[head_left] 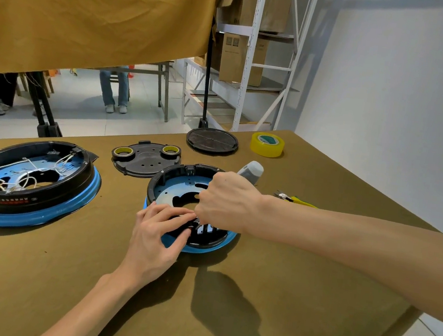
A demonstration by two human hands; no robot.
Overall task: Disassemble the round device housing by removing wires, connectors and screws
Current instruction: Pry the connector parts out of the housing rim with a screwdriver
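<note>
Olive-clothed table [254,297]: left hand [158,241] pinches the round housing [184,191] rim; right hand [227,199] grips a screwdriver [250,171].

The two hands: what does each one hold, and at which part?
The right hand grips a grey electric screwdriver around its body, tip hidden behind the fist. The left hand holds the round housing at its near black rim.

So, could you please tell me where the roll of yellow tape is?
The yellow tape roll sits at the table's far right, just right of the black round disc.
</note>
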